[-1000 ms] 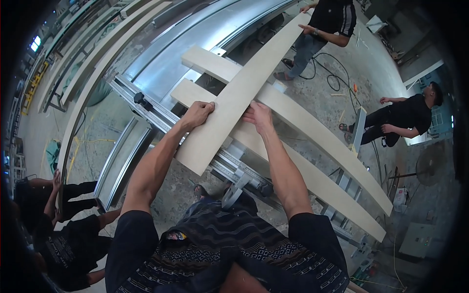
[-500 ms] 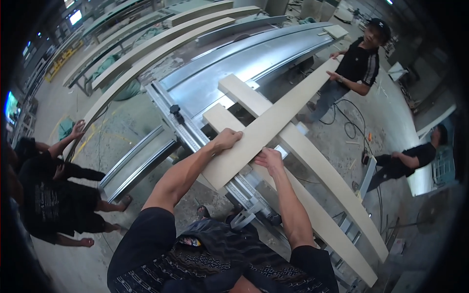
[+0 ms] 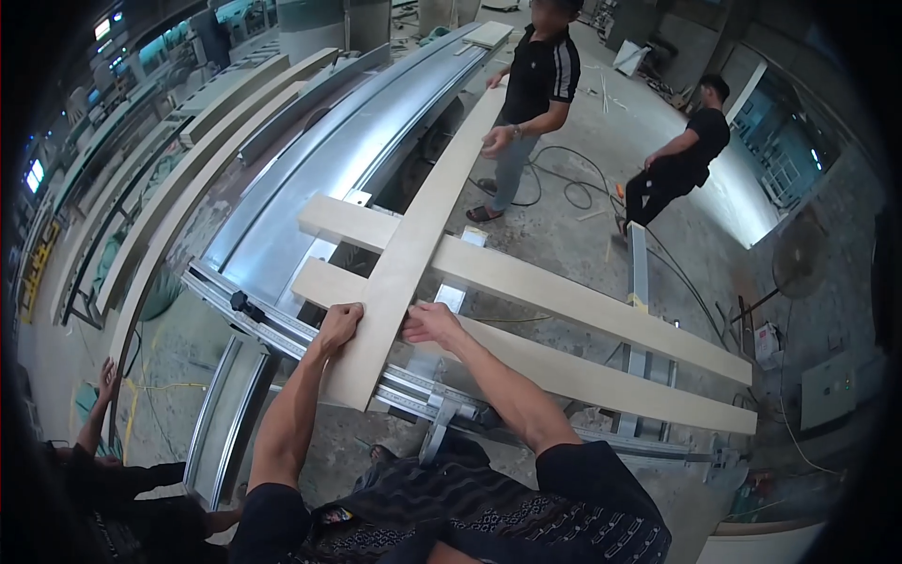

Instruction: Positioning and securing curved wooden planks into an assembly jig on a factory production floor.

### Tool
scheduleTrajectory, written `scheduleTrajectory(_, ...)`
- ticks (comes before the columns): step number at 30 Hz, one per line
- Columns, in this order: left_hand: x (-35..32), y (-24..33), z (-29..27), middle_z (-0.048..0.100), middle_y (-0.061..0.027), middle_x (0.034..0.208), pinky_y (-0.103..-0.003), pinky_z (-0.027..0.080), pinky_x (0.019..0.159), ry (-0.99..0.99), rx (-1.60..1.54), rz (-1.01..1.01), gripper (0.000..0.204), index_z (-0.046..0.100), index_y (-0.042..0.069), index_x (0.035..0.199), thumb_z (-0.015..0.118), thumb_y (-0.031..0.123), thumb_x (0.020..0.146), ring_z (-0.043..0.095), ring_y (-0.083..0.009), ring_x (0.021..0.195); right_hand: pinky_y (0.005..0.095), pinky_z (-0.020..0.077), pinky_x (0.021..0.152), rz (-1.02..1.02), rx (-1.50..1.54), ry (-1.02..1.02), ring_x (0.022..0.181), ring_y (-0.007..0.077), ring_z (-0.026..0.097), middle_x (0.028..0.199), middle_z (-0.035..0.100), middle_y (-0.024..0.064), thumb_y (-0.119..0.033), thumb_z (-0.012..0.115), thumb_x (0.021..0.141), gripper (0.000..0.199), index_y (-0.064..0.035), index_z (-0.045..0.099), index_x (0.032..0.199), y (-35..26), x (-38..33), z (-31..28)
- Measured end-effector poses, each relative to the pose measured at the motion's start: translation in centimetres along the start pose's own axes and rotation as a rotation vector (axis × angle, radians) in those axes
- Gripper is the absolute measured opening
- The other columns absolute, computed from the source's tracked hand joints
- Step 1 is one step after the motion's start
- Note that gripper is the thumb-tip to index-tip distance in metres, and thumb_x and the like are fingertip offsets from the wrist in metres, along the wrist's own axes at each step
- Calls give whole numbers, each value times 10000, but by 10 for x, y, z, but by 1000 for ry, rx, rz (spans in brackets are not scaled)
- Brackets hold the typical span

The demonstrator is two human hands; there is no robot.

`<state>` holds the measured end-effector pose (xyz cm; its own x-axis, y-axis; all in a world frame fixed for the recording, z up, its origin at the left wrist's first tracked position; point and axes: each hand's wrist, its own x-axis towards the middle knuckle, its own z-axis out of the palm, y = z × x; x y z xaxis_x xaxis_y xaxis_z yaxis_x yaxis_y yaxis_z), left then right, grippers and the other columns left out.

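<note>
A long pale wooden board (image 3: 406,246) runs away from me, lying across two other pale boards. My left hand (image 3: 340,326) is closed on its left edge near the close end. Opposite it, my right hand (image 3: 432,326) grips the right edge with curled fingers, some hidden at the board's side. A co-worker (image 3: 537,85) in a black shirt has both hands at the far end. Beneath, the farther crossing board (image 3: 583,291) and the nearer crossing board (image 3: 601,371) stretch to the right over a metal frame.
A sliding metal saw table (image 3: 310,155) extends to the far left, with a ruled fence rail (image 3: 254,310) before me. More long boards (image 3: 178,193) lie at left, where another person's hand (image 3: 108,381) touches one. A second co-worker (image 3: 691,146) stands at right; cables (image 3: 583,188) cross the floor.
My view has turned right, so the scene sits further left. Both my hands keep hold of the board. The co-worker at right has changed stance and faces away to the left.
</note>
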<state>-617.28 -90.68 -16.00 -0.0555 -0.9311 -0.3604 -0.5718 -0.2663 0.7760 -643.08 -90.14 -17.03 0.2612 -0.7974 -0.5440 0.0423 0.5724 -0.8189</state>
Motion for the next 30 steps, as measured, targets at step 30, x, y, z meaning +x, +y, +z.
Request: scheduleTrajectory(30, -238, -102, -20, 742, -144, 992, -335, 537, 819, 179, -351, 115, 269, 724, 32, 1167, 649, 165, 946, 691, -191, 889, 409, 616, 783, 6, -74, -250, 925, 313, 722, 1063, 700, 185, -293, 555, 1031, 407, 4, 522, 1308, -40, -39, 29)
